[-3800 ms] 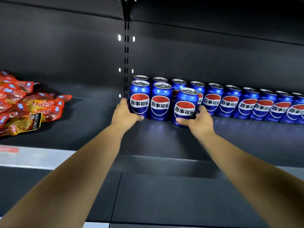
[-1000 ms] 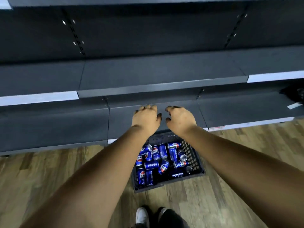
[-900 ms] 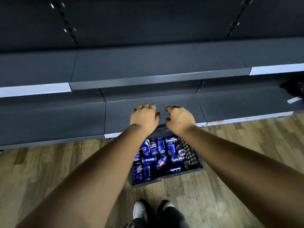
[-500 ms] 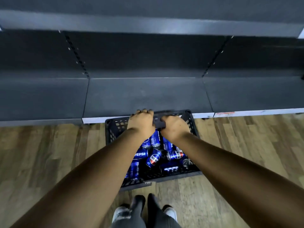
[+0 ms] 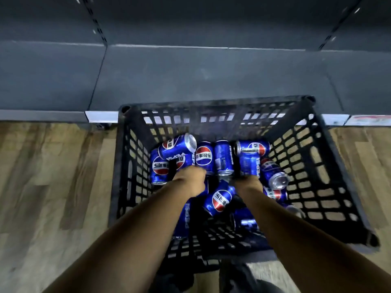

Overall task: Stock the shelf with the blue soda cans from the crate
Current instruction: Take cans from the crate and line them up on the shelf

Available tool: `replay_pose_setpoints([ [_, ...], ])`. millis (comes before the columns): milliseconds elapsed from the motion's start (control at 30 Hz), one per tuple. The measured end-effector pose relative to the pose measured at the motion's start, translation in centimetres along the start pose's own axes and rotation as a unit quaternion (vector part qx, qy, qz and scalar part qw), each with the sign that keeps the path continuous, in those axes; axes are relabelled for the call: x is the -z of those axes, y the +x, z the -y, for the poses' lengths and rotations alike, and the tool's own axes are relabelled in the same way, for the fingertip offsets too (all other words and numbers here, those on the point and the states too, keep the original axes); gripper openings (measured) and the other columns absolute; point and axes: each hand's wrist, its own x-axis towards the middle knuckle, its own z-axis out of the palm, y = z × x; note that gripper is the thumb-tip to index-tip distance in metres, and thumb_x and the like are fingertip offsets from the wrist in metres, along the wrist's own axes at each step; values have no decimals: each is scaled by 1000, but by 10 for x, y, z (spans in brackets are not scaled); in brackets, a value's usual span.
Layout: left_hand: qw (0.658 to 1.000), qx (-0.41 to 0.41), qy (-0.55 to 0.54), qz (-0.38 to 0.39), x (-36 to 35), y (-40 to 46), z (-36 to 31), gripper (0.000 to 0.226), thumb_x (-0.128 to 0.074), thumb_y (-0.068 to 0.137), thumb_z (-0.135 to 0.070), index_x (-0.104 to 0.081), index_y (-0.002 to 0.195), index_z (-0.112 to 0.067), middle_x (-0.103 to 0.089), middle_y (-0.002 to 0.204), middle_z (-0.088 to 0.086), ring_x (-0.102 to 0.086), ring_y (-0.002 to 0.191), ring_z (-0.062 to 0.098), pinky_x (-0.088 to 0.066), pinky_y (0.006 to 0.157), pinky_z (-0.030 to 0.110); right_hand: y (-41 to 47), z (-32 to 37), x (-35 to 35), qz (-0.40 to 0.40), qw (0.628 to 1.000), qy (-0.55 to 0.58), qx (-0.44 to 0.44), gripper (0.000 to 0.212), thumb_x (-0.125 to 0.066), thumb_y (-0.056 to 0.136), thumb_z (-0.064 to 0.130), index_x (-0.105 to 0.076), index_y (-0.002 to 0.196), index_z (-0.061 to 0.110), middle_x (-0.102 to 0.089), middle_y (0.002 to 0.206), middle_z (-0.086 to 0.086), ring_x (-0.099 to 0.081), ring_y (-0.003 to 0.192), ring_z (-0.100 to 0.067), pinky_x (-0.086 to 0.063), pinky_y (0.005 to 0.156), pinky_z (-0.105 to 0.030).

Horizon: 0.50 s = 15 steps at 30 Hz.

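While the left hand (image 5: 191,180) and right hand (image 5: 248,183) are plunged among blue aluminium soda cans (image 5: 220,200) heaped in the black plastic lattice crate (image 5: 330,187) on the floor, their grip cannot be told; loose cans could be dislodged and dented.

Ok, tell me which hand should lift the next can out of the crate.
Right, probably. The right hand sits directly at an upright blue soda can; the left hand hovers among tumbled cans in the black crate.

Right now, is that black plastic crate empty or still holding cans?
Still holding cans: the black plastic crate has several blue soda cans lying jumbled inside.
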Motion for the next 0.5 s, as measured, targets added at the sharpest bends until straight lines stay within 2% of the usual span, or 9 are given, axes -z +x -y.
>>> replay_pose_setpoints([
  [133,999,-28,24,-8,-23,40,10,27,-49,87,-8,-60,111,-9,-59,119,14,-56,109,31,-46,88,37,40,-14,-19,-5,1000,8,-20,43,-55,93,35,-58,124,5,-60,124,-18,-57,115,-31,-44,84,-29],
  [233,999,-30,31,-32,-37,60,14,27,-48,86,-8,-60,110,-9,-59,119,13,-56,109,32,-46,88,37,62,-19,-28,-9,999,42,-17,46,-57,91,40,-59,122,6,-61,122,-16,-61,102,-28,-50,77,-21],
  [367,995,-34,35,-83,-69,79,19,28,-43,90,-11,-54,116,-7,-52,124,11,-47,117,29,-42,89,34,86,-25,-44,-18,999,25,-10,53,-62,83,52,-63,115,10,-66,115,-14,-62,106,-30,-51,90,-38],
  [433,991,-36,36,-122,-83,86,21,30,-42,91,-16,-51,118,-7,-48,125,8,-41,121,25,-39,89,32,94,-25,-50,-15,1000,20,2,53,-63,79,58,-66,104,11,-69,106,-10,-65,97,-28,-53,85,-37],
  [500,987,-22,27,-159,-91,88,19,31,-42,91,-19,-49,119,-8,-47,125,7,-39,121,24,-37,91,32,95,-22,-52,-3,1000,-22,5,58,-61,77,62,-65,106,13,-67,108,-8,-63,102,-28,-52,84,-33],
])
